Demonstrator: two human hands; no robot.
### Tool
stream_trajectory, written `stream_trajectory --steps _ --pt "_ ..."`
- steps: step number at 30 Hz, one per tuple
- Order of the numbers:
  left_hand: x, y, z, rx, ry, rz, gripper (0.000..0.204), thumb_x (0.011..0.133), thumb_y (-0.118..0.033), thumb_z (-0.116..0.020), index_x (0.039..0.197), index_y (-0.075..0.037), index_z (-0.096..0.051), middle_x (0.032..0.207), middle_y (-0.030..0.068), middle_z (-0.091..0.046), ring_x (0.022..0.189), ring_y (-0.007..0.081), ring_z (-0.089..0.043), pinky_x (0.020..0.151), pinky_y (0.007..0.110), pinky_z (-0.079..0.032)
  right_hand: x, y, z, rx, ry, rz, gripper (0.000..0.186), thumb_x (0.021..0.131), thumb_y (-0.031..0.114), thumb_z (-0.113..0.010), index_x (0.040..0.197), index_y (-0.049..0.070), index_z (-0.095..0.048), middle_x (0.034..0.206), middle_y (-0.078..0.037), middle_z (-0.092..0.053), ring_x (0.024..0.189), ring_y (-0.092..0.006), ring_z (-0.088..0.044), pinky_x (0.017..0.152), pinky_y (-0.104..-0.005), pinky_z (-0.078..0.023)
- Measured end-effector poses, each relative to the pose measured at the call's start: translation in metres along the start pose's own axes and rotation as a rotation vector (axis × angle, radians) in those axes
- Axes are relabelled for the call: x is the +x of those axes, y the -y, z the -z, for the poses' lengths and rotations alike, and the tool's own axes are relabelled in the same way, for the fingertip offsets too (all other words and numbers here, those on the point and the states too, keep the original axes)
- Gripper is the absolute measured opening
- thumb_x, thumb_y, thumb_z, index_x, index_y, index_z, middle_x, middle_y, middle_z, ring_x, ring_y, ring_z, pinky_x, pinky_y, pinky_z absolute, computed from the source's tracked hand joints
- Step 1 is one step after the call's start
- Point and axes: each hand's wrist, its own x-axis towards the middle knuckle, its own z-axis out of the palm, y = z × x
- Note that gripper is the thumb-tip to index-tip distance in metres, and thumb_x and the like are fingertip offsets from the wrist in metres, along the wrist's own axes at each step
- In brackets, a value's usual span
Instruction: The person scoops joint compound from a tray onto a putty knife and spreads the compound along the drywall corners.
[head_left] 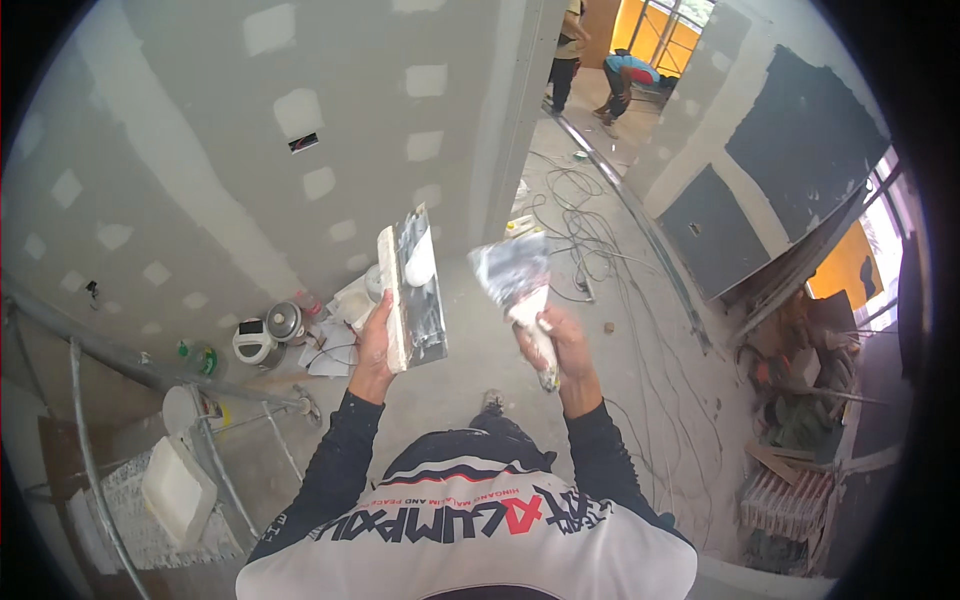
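Observation:
My left hand [372,345] grips a long flat metal plaster board [415,285] by its pale wooden edge, held upright in front of me with a dab of white filler near its top. My right hand [560,345] is closed on the handle of a wide putty knife [515,275], blade up and smeared with white filler. The two tools are a little apart, side by side. Ahead to the left stands a drywall partition [250,150] with patched joints and white filler spots.
Metal scaffold tubes [90,350] run at lower left, with buckets [262,340] and bottles on the floor below. Cables [600,260] sprawl across the concrete floor. Debris and boards [800,440] pile at right. Two people [600,60] work far off near a doorway.

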Motion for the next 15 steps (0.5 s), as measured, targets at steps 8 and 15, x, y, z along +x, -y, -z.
stream_trajectory --steps 8,15 --pt "0.04 -0.008 -0.054 0.083 0.089 -0.112 0.04 0.11 -0.032 -0.052 0.133 0.0 -0.056 0.112 0.0088 -0.069 0.092 0.0151 -0.071 0.074 0.031 -0.06 0.01 -0.004 0.113 0.026 -0.362 -0.033 0.033 0.105 0.015 -0.053 0.131 -0.003 -0.05 0.101 -0.014 -0.067 0.06 -0.0091 -0.053 0.047 -0.0213 -0.043" --pt "0.067 -0.004 -0.108 0.444 -0.217 -0.521 0.041 0.111 -0.028 -0.052 0.137 0.004 -0.05 0.125 0.0102 -0.062 0.108 0.0151 -0.062 0.094 0.032 -0.051 -0.003 0.04 0.115 0.033 -0.204 -0.268 0.029 0.104 0.012 -0.055 0.13 0.0 -0.052 0.1 -0.011 -0.066 0.066 -0.0114 -0.057 0.048 -0.0247 -0.047"
